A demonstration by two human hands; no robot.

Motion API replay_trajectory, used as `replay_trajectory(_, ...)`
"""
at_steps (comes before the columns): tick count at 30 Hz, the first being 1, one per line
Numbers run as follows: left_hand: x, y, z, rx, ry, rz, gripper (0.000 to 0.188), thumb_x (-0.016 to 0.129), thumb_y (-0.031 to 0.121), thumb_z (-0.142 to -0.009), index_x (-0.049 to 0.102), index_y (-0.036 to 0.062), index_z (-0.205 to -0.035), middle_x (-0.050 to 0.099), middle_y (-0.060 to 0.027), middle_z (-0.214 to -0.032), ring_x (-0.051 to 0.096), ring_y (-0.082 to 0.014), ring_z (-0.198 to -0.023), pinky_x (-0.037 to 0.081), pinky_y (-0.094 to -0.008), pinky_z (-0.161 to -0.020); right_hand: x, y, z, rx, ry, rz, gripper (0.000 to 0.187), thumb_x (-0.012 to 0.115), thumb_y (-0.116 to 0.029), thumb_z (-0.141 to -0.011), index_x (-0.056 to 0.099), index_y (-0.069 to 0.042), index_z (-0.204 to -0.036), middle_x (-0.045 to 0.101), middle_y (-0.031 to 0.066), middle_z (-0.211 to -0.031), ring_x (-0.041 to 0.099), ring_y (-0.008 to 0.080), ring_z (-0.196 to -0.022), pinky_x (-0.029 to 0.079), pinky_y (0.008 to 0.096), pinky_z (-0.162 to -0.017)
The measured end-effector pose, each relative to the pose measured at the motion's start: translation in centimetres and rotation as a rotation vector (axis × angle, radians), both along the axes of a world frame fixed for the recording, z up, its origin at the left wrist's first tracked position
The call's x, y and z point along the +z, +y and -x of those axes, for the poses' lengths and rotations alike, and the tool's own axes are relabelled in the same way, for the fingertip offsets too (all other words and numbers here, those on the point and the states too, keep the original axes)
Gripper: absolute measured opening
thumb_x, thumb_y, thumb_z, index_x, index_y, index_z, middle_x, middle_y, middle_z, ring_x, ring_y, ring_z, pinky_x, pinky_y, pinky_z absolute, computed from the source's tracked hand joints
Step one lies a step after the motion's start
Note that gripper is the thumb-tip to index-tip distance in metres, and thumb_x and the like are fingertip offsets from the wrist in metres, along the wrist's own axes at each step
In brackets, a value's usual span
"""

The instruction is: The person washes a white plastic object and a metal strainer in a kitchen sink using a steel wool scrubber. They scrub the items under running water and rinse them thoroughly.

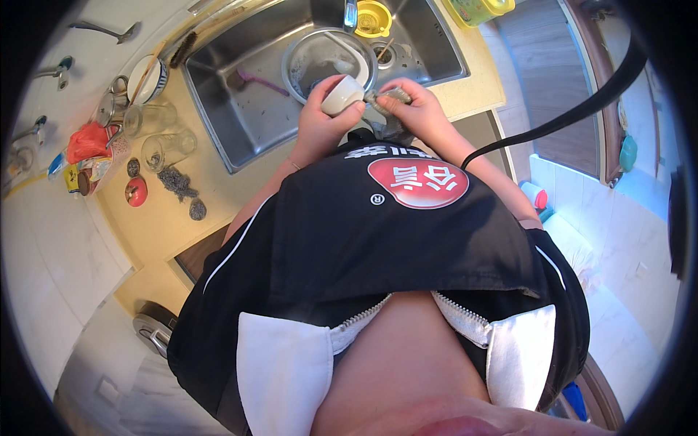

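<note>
Over the near edge of a steel sink [227,78], my left hand [321,123] grips a small white bowl [344,97], tilted on its side. My right hand [418,111] is closed on a greyish cloth [395,94], close beside the bowl's right side. Part of the cloth hangs below the fingers. Just beyond both hands, a round metal basin [291,52] sits in the sink with water and a white dish [355,54] in it.
A purple-handled tool [263,82] lies in the sink, with a yellow strainer [373,19] at the back. On the left counter are glass jars [169,151], steel scouring pads [174,182] and a red round object [136,191]. A black strap [574,115] crosses the right side.
</note>
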State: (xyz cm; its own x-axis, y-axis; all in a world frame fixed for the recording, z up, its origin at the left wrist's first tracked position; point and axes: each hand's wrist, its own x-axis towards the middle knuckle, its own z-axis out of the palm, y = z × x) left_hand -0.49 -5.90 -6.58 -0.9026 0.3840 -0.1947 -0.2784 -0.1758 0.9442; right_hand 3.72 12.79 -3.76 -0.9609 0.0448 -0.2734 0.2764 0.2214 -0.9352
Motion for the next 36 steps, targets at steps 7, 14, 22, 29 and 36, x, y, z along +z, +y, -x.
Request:
replay_trajectory(7,-0.2,-0.1,-0.2,-0.036,0.097,0.016,0.053,0.071,0.013,-0.076,0.047,0.0016,-0.122,0.056,-0.0064,-0.106,0.055,-0.0131,-0.092,0.047,-0.0275,-0.078,0.4,-0.3,1.7,-0.01,0.149,0.271,0.017,0.067,-0.016,-0.084,0.062,-0.007,-0.098,0.061,0.0016,-0.099,0.053,0.0104,-0.097,0.042,0.0249,-0.087)
replay_trajectory(14,-1.2,-0.5,-0.6,-0.095,0.246,0.094,0.054,0.073,0.013,-0.076,0.047,0.0015,-0.122,0.055,-0.0073,-0.11,0.053,-0.0129,-0.099,0.046,-0.0288,-0.084,-0.1,-0.7,2.4,0.129,0.144,0.14,0.017,0.065,-0.015,-0.085,0.061,-0.007,-0.099,0.06,0.0005,-0.097,0.053,0.0097,-0.096,0.041,0.0246,-0.086)
replay_trajectory(22,-2.2,-0.7,-0.3,-0.126,0.461,0.204,0.055,0.074,0.012,-0.075,0.048,0.0007,-0.122,0.054,-0.0084,-0.118,0.052,-0.014,-0.105,0.043,-0.0284,-0.089,0.4,-1.8,2.8,-0.032,0.223,-0.129,0.017,0.062,-0.019,-0.086,0.059,-0.009,-0.1,0.06,0.0055,-0.094,0.054,0.0123,-0.092,0.044,0.0261,-0.079)
replay_trajectory(29,-2.6,-0.1,-0.3,-0.081,0.43,0.134,0.053,0.074,0.012,-0.073,0.05,0.0005,-0.119,0.054,-0.0097,-0.118,0.052,-0.0158,-0.106,0.042,-0.0293,-0.091,0.1,-1.9,2.2,0.022,0.531,-0.388,0.017,0.065,-0.014,-0.082,0.064,-0.007,-0.097,0.056,0.0133,-0.105,0.055,0.026,-0.098,0.046,0.0313,-0.081)
replay_trajectory(36,-2.0,0.1,-0.6,-0.042,0.368,0.111,0.053,0.074,0.011,-0.073,0.049,0.0009,-0.118,0.054,-0.0099,-0.118,0.052,-0.016,-0.107,0.042,-0.0297,-0.091,0.7,-2.2,0.6,0.045,0.44,-0.353,0.022,0.064,-0.008,-0.081,0.067,-0.011,-0.102,0.049,0.0156,-0.115,0.053,0.0283,-0.103,0.046,0.0339,-0.085)
